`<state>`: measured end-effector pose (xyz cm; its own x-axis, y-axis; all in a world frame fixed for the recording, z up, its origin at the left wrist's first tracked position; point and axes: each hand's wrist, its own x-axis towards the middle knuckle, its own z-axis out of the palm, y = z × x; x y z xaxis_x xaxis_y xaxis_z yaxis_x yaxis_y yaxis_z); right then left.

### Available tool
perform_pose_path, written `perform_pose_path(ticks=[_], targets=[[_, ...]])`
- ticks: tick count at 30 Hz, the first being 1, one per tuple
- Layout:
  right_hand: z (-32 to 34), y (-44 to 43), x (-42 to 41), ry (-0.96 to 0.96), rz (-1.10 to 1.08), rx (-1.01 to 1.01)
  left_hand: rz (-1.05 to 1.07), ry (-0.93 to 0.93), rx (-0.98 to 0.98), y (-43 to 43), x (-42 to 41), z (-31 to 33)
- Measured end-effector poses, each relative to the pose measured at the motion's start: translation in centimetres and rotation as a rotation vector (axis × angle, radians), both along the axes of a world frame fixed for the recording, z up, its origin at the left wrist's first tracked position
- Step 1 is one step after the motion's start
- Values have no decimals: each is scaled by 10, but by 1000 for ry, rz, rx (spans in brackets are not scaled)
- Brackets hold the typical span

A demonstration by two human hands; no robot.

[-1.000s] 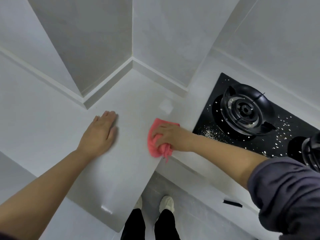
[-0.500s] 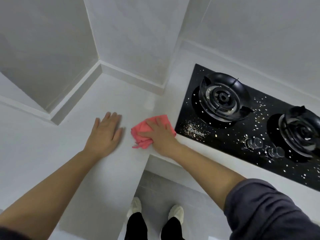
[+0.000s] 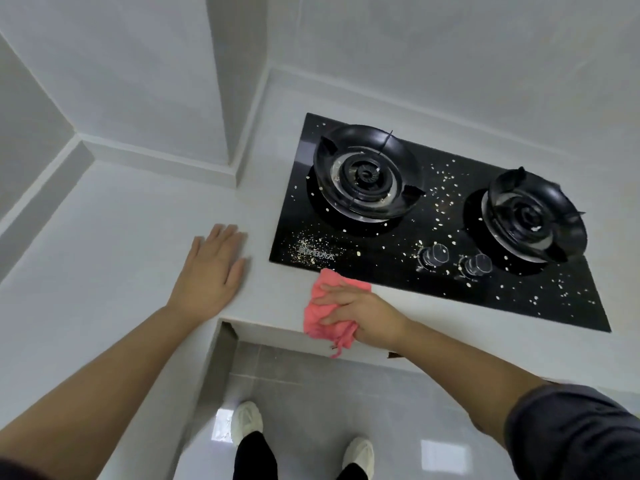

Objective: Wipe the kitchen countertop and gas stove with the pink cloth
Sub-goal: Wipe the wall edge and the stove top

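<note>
My right hand [image 3: 363, 315] grips the pink cloth [image 3: 322, 310] and presses it on the white countertop [image 3: 114, 237], on the narrow strip between the stove's front edge and the counter's front edge. A loose end of the cloth hangs over that edge. The black glass gas stove [image 3: 408, 258] lies just behind the cloth, sprinkled with pale crumbs. It has a left burner [image 3: 363, 174], a right burner [image 3: 533, 216] and two knobs [image 3: 453, 259]. My left hand [image 3: 211, 271] rests flat on the countertop, left of the stove.
White walls and a wall column [image 3: 239, 81] close in the counter at the back and left. The counter is L-shaped. The grey tiled floor [image 3: 311, 393] and my two white shoes [image 3: 246, 422] show in its inner corner below.
The view has swung right, bringing the whole stove into sight. My right hand has slid the cloth rightward along the front strip of the counter to just below the stove's front left edge.
</note>
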<state>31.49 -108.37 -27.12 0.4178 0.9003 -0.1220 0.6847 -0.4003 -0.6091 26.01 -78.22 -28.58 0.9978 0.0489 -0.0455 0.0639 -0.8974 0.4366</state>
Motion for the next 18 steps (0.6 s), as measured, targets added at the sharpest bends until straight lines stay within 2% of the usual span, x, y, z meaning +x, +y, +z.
perform_pose_path(ticks=[4, 7, 9, 15, 16, 18], targets=[[0, -82, 2, -46, -50, -48, -66, -64, -33, -59, 16, 4], [-3, -149, 5, 50, -218, -71, -115, -104, -58, -107, 30, 10], [-2, -199, 8, 63, -312, -150, -167, -143, -50, -149, 39, 15], [-1, -362, 18, 83, -395, -263, -266, -221, 19, -295, 51, 19], [-2, -386, 22, 136, -439, -265, -289, -228, 29, -318, 53, 18], [7, -430, 22, 446, -535, -123, -331, -240, 23, -372, 56, 18]])
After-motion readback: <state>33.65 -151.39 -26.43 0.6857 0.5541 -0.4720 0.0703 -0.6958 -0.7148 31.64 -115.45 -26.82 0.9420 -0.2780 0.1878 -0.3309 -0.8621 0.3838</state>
